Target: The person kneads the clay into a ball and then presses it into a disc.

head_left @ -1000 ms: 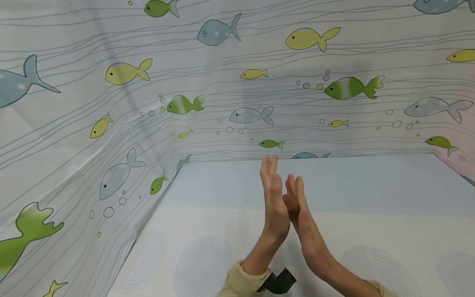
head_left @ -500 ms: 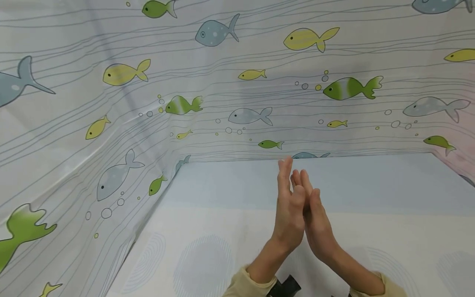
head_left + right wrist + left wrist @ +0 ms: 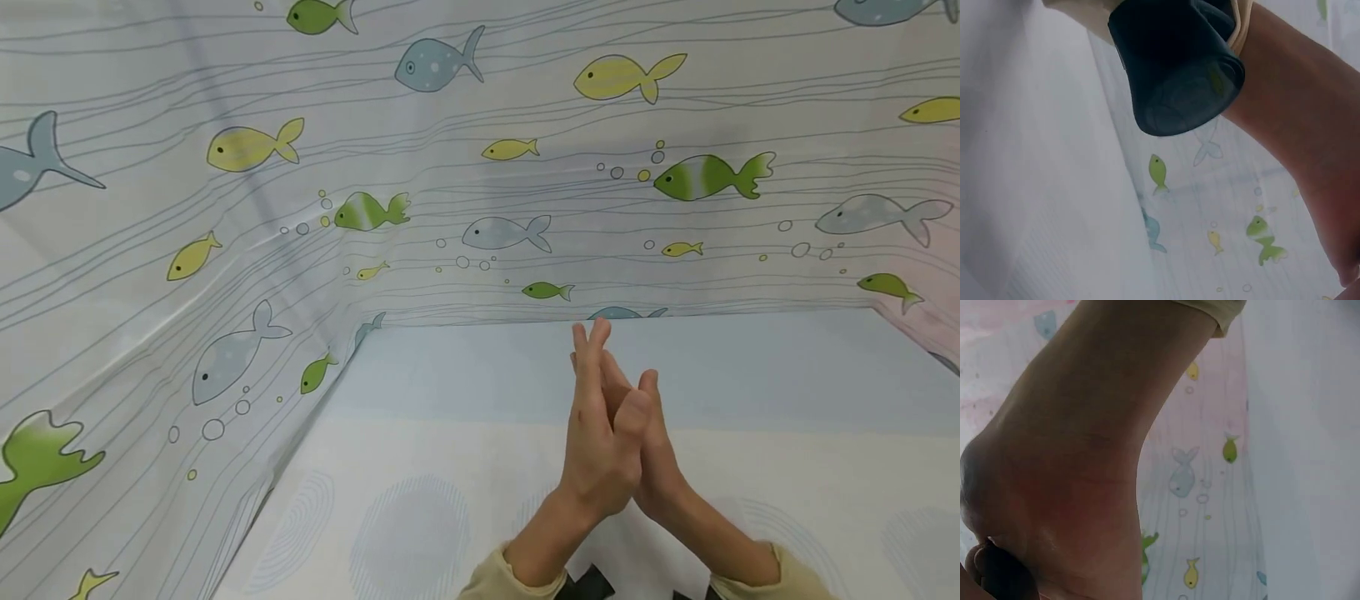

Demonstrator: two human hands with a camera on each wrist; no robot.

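Over the table, my left hand (image 3: 595, 446) and my right hand (image 3: 662, 471) are held upright, palm against palm. Their fingers are straight and point away from me toward the back wall. The left hand's fingertips reach a little further than the right's. Neither hand holds anything. Pale yellow sleeves (image 3: 498, 579) end at both wrists. In the left wrist view a forearm and the heel of a hand (image 3: 1072, 456) fill most of the frame. The right wrist view shows a forearm (image 3: 1300, 144) and a dark wrist mount (image 3: 1179, 69).
A pale cloth with faint blue round patterns (image 3: 412, 517) covers the table. A white curtain printed with fish (image 3: 450, 167) walls in the left side and the back. A pinkish panel (image 3: 926, 321) closes the far right corner.
Both hands have shifted to the right and closed together. The left hand, a second ago ahead and to the left of the right, now lies flat against it.
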